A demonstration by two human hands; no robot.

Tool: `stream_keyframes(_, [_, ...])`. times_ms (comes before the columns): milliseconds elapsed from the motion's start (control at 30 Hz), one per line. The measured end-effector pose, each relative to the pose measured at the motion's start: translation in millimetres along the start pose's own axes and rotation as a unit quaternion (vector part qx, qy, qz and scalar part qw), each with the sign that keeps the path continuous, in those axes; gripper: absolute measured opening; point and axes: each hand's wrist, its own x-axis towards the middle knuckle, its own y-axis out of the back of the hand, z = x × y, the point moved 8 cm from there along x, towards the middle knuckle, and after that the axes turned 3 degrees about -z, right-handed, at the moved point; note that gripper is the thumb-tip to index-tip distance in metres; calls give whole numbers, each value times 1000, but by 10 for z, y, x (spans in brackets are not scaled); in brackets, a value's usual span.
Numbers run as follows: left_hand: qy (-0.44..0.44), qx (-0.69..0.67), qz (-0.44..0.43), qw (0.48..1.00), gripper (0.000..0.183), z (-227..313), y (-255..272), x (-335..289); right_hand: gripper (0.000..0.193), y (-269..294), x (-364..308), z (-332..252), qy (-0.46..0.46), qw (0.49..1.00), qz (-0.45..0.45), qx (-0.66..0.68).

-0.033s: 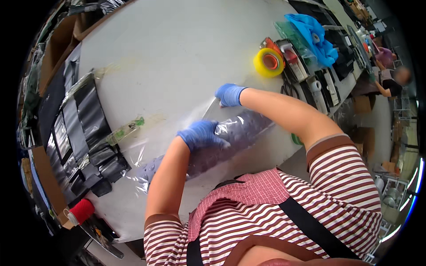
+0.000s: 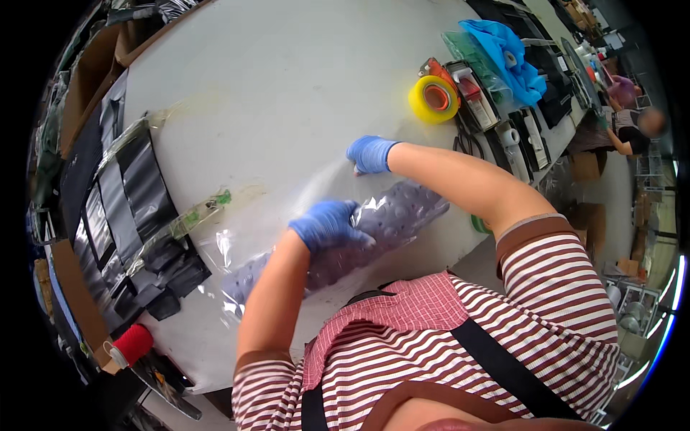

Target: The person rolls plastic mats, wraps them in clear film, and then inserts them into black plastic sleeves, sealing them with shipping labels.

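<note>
A bumpy purple-grey roll in a clear plastic bag lies aslant in front of me on the table. My left hand, in a blue glove, grips the roll's middle from above, thumb on the near side and fingers toward the far side. Beyond the roll, my right hand, also blue-gloved, is closed on a flap of the clear bag. The film stretches blurred between the two hands. My left forearm hides part of the roll's left half.
A yellow tape roll on a dispenser, tool trays and a blue plastic bag stand at the right of the white table. Black plastic packs lie left, near a red twine spool. A co-worker is far right.
The near side of the roll has turned up slightly, so more of its bumps show at the right end. My left hand has shifted a little; the film by my right hand is more blurred.
</note>
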Motion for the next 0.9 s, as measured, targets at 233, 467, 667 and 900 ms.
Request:
stream_keyframes(233, [12, -161, -26, 986, 82, -228, -65, 181, 32, 151, -202, 18, 76, 993, 85, 37])
stream_keyframes(467, [-44, -156, -43, 986, 72, -209, 34, 72, 104, -147, -1727, -1032, 220, 956, 194, -27])
stream_keyframes(667, [-8, 97, 222, 970, 78, 154, 264, -427, 110, -398, -1502, -782, 128, 978, 154, -55])
stream_keyframes(900, [132, 347, 274, 887, 105, -147, -333, -1689, 112, -249, -1464, -776, 138, 976, 166, -18])
